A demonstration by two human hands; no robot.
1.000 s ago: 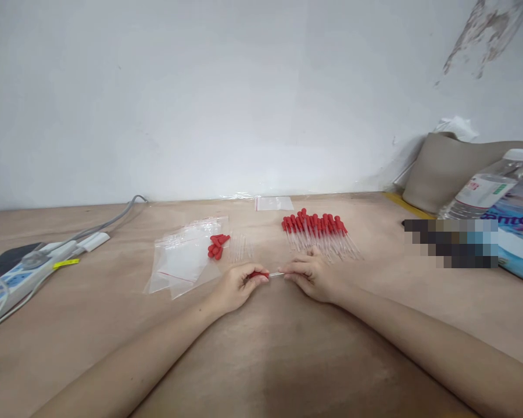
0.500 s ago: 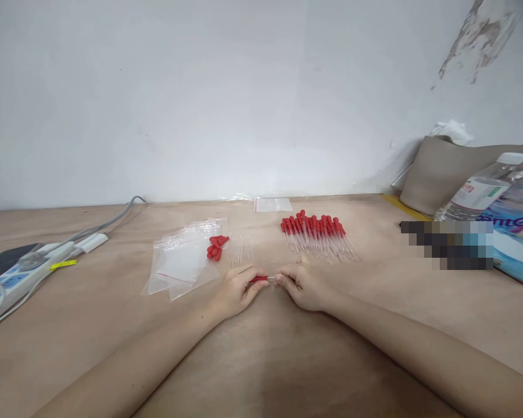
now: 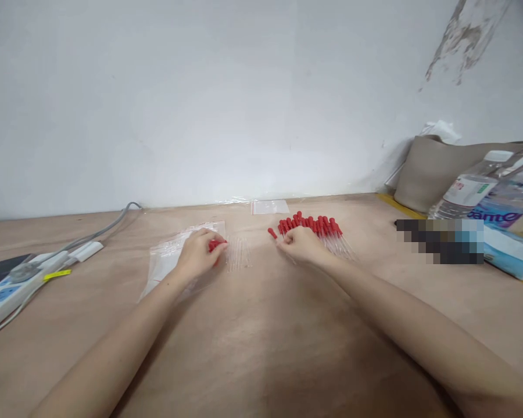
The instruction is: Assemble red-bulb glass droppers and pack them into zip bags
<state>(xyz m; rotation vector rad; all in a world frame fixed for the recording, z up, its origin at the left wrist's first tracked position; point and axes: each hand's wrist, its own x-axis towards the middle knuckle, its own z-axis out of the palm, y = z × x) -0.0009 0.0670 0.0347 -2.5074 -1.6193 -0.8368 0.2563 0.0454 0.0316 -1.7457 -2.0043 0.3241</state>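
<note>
My left hand (image 3: 201, 252) is over the small pile of red rubber bulbs (image 3: 217, 244), its thumb and fingertips closed around a bulb. The hand covers most of the pile. Beside it lie several thin glass tubes (image 3: 239, 254). On the right, my right hand (image 3: 303, 244) pinches a glass dropper (image 3: 272, 233) whose red bulb points up and left. It is at the left end of a row of droppers (image 3: 331, 225) with red bulbs at the far side, and hides part of that row.
Clear zip bags (image 3: 159, 264) lie under and beside my left hand, and another bag (image 3: 270, 207) lies near the wall. A power strip (image 3: 4, 293) with cables stands at the left. Bottles (image 3: 466, 188), a grey-brown bin (image 3: 414, 180) and a blue pack (image 3: 509, 249) are at the right.
My hands, which were together at the middle on one dropper, have parted. The left has moved to the red bulbs, and the right has carried the dropper to the row. The view has shifted slightly.
</note>
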